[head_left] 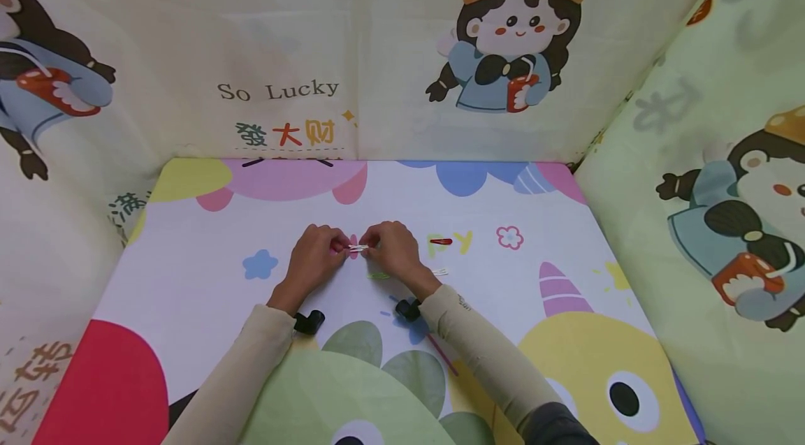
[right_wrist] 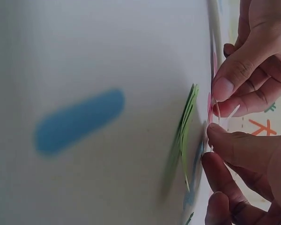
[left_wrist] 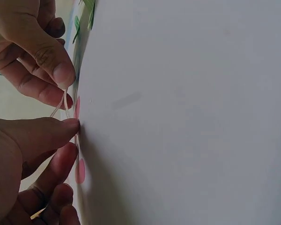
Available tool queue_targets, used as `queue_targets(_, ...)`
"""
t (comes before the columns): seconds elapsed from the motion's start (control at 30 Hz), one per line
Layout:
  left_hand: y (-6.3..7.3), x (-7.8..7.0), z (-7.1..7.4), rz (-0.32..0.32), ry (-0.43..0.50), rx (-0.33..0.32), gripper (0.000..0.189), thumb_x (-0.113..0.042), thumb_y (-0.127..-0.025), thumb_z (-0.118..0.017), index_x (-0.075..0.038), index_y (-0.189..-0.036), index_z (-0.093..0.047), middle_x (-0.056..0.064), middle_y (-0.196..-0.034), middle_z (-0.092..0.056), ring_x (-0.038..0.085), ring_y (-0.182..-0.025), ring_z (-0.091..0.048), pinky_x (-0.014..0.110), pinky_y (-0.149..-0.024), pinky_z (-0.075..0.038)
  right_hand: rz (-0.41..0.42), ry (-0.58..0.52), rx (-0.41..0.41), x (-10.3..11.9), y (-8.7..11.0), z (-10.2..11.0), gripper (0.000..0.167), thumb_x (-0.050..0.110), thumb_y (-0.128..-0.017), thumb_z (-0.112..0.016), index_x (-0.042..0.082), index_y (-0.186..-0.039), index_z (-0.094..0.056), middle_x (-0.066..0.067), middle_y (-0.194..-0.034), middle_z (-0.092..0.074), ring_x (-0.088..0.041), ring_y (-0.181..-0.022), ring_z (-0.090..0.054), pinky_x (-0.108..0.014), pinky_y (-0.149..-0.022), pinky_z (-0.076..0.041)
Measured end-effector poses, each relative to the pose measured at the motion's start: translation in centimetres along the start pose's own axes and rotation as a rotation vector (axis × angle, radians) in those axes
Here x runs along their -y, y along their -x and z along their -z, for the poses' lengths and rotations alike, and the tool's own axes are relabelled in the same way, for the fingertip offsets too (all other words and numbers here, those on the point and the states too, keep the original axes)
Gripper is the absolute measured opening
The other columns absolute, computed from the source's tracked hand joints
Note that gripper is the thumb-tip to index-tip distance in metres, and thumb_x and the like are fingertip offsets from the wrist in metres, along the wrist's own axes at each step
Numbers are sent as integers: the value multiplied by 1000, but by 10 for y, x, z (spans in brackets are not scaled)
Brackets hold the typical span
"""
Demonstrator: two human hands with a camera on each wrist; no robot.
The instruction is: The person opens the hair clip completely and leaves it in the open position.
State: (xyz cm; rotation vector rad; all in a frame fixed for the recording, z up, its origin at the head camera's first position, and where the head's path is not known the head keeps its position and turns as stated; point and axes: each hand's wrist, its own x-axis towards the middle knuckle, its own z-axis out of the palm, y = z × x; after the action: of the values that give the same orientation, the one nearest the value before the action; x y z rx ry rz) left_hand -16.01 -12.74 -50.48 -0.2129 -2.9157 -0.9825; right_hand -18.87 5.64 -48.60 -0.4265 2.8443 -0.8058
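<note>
Both hands meet over the table around a small white snap hair clip (head_left: 356, 248), which is sprung apart into a narrow V in the left wrist view. My left hand (head_left: 319, 252) pinches one end between thumb and fingertip. The other end is pinched by my right hand (head_left: 395, 249). Fingertips cover both ends of the clip. Close by my right hand, a green snap hair clip (right_wrist: 185, 133) lies on the table. A red hair clip (head_left: 441, 241) and another white hair clip (head_left: 439, 272) lie to the right of that hand.
The table (head_left: 207, 277) has a printed cartoon cover. Printed curtains (head_left: 390, 82) stand at its back and sides. Black wrist cameras (head_left: 309, 323) sit on both wrists, just above the table. A thin dark red stick-like shape (head_left: 443, 354) shows beside the right forearm.
</note>
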Motion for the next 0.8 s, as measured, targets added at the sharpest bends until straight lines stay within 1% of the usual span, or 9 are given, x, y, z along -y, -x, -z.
queue_targets(0.1, 1, 1, 1, 2, 9, -1, 13, -12, -88, -85, -10, -100, -82, 5, -85, -70, 24, -88, -54, 35, -74, -42, -6, -18, -4, -2, 3, 1, 13, 17, -91, -85, 19, -104, -84, 3, -93, -78, -17, -98, -66, -37, -92, -53)
queue_targets(0.2, 5, 1, 5, 3, 17, -13, 16, -11, -87, -85, -10, -103, -80, 5, -84, -70, 25, -88, -53, 34, -73, -42, -9, -54, -18, -6, 8, 5, 15, 16, -91, -84, 18, -105, -83, 3, -91, -78, -19, -100, -66, -40, -95, -53)
queue_targets(0.27, 8, 1, 8, 4, 23, -27, 19, -12, -88, -85, -10, -105, -78, 4, -83, -70, 25, -88, -52, 35, -72, -42, -15, -86, -31, -9, 12, 8, 14, 14, -91, -83, 18, -105, -83, 2, -89, -78, -20, -99, -67, -41, -93, -53)
queue_targets(0.43, 16, -3, 12, -11, 44, -51, 19, -12, -88, -85, -12, -105, -78, 2, -82, -71, 23, -87, -52, 34, -72, -42, -50, -161, -44, -19, 26, 17, 10, 15, -91, -82, 19, -100, -83, 4, -84, -75, -17, -92, -67, -35, -83, -52)
queue_targets(0.53, 21, -9, 11, -50, 69, -55, 17, -12, -87, -86, -13, -102, -79, 1, -82, -73, 21, -86, -54, 34, -72, -44, -69, -186, -35, -23, 35, 22, 8, 15, -91, -83, 20, -97, -83, 5, -82, -74, -15, -87, -65, -33, -77, -50)
queue_targets(0.67, 26, -18, 6, -98, 102, -44, 16, -10, -85, -87, -13, -98, -80, 0, -82, -77, 21, -87, -57, 36, -73, -47, -63, -171, -18, -28, 43, 26, 7, 15, -90, -84, 19, -95, -83, 5, -80, -73, -14, -81, -64, -31, -72, -49)
queue_targets(0.77, 29, -22, 0, -105, 115, -20, 16, -8, -84, -87, -14, -97, -81, -2, -81, -77, 21, -90, -58, 40, -78, -49, -58, -150, 7, -30, 48, 27, 8, 14, -88, -85, 18, -94, -83, 6, -78, -73, -13, -80, -64, -31, -72, -49)
queue_targets(0.8, 29, -23, -3, -107, 118, -11, 16, -8, -84, -87, -15, -97, -81, -3, -81, -76, 22, -92, -59, 41, -84, -52, -60, -145, 19, -30, 49, 26, 9, 14, -87, -86, 18, -94, -83, 6, -78, -72, -12, -79, -64, -32, -72, -49)
